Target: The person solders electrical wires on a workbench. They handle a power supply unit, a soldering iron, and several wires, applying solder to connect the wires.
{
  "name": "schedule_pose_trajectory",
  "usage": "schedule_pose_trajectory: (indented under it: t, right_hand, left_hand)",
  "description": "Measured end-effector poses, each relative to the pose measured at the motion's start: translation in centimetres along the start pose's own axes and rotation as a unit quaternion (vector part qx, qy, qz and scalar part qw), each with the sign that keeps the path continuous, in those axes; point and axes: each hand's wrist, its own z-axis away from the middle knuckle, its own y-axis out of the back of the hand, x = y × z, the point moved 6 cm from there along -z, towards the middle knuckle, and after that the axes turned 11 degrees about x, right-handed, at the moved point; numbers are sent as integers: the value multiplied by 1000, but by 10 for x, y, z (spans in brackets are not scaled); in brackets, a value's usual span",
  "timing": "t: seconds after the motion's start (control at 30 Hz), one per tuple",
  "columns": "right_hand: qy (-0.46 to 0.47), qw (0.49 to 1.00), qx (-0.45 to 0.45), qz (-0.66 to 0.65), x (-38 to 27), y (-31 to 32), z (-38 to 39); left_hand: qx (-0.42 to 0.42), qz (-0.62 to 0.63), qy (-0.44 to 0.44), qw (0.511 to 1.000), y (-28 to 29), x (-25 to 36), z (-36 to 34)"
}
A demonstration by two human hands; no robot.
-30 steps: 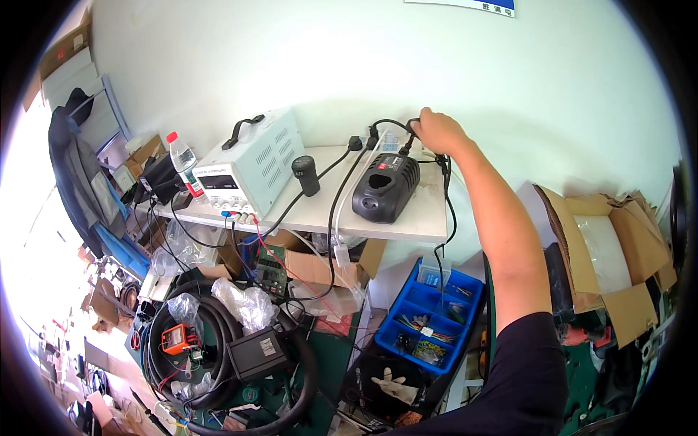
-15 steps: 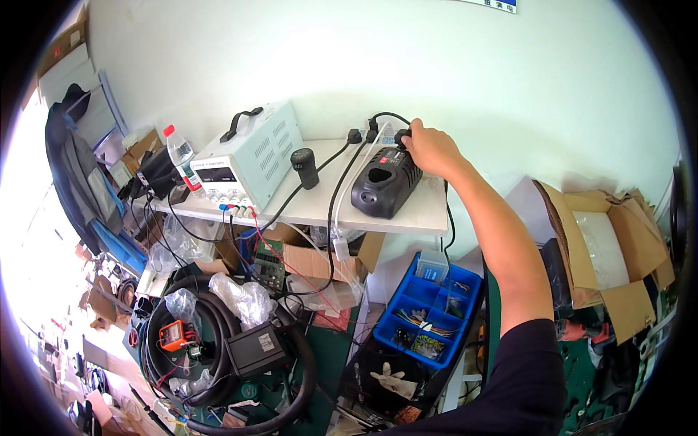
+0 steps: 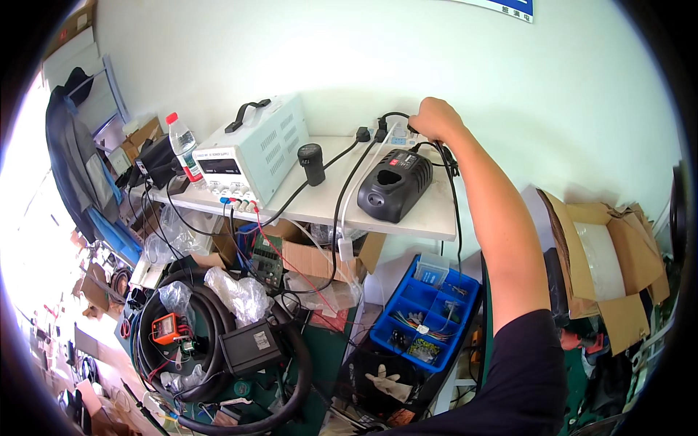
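Note:
My right hand (image 3: 438, 120) is closed at the back right of a white shelf, beside the power strip (image 3: 398, 135). A black plug (image 3: 412, 129) shows in part under its fingers; the rest is hidden by the hand. Below the wrist, a bundled black power cord (image 3: 448, 161) hangs down past the shelf's right edge. Just in front sits a black battery charger (image 3: 395, 190) with its slot bare. Other black plugs (image 3: 380, 134) stand in the strip to the left. My left hand is out of sight.
Left on the shelf (image 3: 331, 212) are a black tool battery (image 3: 311, 164), a bench power supply (image 3: 251, 156) and a water bottle (image 3: 185, 149). Below lie a thick black hose coil (image 3: 298, 392), a blue compartment tray (image 3: 378, 333) and, at right, an open cardboard box (image 3: 629, 251).
My right hand has lifted up and right from behind the charger, uncovering the charger's back end and the bundled cord. The view has shifted slightly.

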Motion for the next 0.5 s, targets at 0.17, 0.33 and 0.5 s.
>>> schedule_pose_trajectory:
  t: [0.17,0.33,0.5]
  right_hand:
    - [-38,999,-38,-9,-11,-34,-26]
    - [-18,1000,-2,1,-12,-59,-41]
    - [-38,999,-10,30,-13,-69,-45]
  left_hand:
    - [41,38,-14,998,-17,-22,-6]
    - [27,44,-5,999,-23,-8,-5]
    - [-15,53,21,998,-39,-5,-8]
